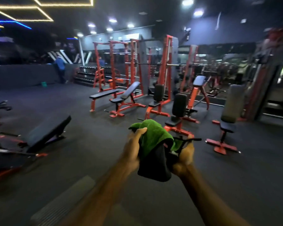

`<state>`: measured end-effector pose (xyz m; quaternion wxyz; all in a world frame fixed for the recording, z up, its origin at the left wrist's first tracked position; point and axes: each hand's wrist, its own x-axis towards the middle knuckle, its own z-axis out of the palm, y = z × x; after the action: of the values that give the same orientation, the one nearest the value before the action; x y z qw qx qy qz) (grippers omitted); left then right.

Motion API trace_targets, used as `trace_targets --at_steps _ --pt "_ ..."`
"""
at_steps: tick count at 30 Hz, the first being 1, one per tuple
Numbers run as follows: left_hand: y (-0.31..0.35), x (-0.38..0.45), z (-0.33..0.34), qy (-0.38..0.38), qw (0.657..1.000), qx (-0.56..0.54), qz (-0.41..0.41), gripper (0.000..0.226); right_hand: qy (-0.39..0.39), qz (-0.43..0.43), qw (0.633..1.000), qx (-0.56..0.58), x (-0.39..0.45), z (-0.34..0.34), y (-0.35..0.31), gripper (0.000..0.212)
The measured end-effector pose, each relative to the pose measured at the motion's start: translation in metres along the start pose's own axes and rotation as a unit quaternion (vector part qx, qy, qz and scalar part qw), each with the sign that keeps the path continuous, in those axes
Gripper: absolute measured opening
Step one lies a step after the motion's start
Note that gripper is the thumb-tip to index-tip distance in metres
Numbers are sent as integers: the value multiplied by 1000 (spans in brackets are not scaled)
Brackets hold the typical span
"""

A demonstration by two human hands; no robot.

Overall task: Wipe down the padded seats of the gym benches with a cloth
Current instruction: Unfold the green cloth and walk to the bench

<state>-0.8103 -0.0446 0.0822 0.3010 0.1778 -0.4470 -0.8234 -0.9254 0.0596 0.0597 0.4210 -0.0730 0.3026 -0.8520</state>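
Both hands, left hand (134,149) and right hand (185,154), clamp the soft, light green cloth (153,136); bunch it by the middle.

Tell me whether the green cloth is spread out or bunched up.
Bunched up: the green cloth sits crumpled between the left hand and right hand, off any bench.

Flat bench (103,94) stands left of incline bench (127,93); racks (121,62) behind both, dumbbells (87,74) farther left
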Motion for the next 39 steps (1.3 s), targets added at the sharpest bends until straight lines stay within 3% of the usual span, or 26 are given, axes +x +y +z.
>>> trace_targets --at_steps 4,7,10,14,16,18,22,24,28,32,36,39 --pt "-46 66 51 32 998 35 42 21 13 6 996 86 28 -34 -66 105" --pt "-74 114 80 32 996 65 49 28 0 -13 998 58 56 -56 -102 104" --pt "-98 165 97 25 992 111 51 40 -22 -31 996 -77 98 -76 -123 87" --pt "-122 246 101 36 992 114 42 45 -17 -30 952 -305 172 -90 -141 35" --pt "-130 297 99 29 996 79 39 44 15 -36 935 -352 227 -104 -148 49" --pt "-133 341 96 21 998 57 29 43 37 -32 932 -359 274 -110 -158 54" --pt "-130 474 85 46 998 32 -7 45 53 17 948 -315 402 -107 -193 43" --pt "-121 536 82 67 997 36 11 35 49 40 958 -278 460 -101 -211 47" --pt "-103 627 83 87 993 58 56 27 3 67 972 -226 555 -86 -244 32" --pt "-89 725 61 98 990 55 84 30 -28 97 973 -206 668 -76 -268 48" --pt "-74 820 24 69 993 52 83 53 -87 130 966 -207 791 -71 -272 36" --pt "-62 898 -5 66 987 101 102 84 -134 147 951 -238 892 -66 -267 63"
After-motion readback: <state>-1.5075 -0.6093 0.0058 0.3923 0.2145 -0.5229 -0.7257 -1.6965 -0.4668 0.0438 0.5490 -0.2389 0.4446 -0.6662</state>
